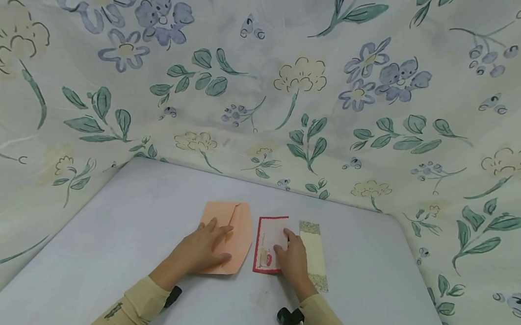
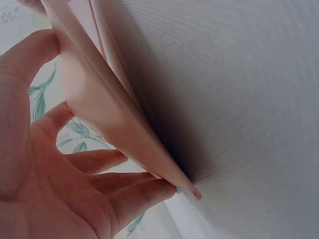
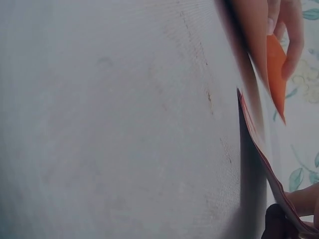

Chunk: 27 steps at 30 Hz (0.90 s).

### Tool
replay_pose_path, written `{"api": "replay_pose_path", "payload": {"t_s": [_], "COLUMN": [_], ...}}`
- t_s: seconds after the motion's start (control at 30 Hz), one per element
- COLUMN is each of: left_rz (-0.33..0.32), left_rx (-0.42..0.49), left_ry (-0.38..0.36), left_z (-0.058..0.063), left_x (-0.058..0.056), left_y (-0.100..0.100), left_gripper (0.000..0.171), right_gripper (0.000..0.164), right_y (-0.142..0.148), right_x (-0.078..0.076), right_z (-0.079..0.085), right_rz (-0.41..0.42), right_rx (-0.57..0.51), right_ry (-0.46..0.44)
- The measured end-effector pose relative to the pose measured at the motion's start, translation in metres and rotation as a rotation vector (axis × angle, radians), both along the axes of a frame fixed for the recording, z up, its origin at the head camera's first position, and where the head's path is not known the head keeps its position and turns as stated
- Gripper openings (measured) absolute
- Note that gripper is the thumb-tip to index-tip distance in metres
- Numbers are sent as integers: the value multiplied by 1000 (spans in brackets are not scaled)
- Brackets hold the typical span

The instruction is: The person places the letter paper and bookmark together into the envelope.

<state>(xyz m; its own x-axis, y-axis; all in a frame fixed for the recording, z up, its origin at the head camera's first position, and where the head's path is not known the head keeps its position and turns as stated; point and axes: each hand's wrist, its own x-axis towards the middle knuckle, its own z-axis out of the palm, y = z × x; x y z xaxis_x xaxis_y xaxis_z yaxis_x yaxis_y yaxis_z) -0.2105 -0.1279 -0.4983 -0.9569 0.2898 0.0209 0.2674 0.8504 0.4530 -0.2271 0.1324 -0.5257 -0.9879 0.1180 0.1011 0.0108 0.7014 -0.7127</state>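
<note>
A peach envelope (image 1: 240, 240) with a folded flap lies on the table at centre left. My left hand (image 1: 205, 245) rests on it, fingers spread; in the left wrist view the fingertips touch the envelope (image 2: 107, 114). To its right is a white card (image 1: 272, 236) with a red border and a small printed picture near the bottom. My right hand (image 1: 294, 260) holds this card by its right side, thumb on its face. In the right wrist view the near edge of the card (image 3: 264, 162) stands slightly off the table. The undersides of the right fingers are hidden.
A cream strip of card (image 1: 315, 253) with glittery gold ends lies just right of my right hand, partly behind it. Black wrist camera parts (image 1: 289, 317) show under the sleeves. Floral sheeting (image 1: 263, 108) rises behind and beside the white table (image 1: 360, 285).
</note>
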Motion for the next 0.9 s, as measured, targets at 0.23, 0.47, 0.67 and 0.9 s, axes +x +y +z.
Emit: {"api": "replay_pose_path", "payload": {"t_s": [0.23,0.47,0.67,0.9], "left_rz": [-3,3,-10,-6], "left_rx": [8,12,13,14], "left_ry": [7,-7,-3,-10], "left_z": [0,1,1,2], "left_x": [1,1,1,1], "left_y": [0,0,-1,-1], "left_gripper": [72,72,71,71], "right_gripper": [55,55,55,55], "right_y": [-1,0,3,5], "right_x": [1,1,0,0], "right_z": [2,2,1,0], "right_rz": [-12,-3,-5,3], "right_rx": [-24,-48,-56,-67], "right_ry": [-3,9,17,30]}}
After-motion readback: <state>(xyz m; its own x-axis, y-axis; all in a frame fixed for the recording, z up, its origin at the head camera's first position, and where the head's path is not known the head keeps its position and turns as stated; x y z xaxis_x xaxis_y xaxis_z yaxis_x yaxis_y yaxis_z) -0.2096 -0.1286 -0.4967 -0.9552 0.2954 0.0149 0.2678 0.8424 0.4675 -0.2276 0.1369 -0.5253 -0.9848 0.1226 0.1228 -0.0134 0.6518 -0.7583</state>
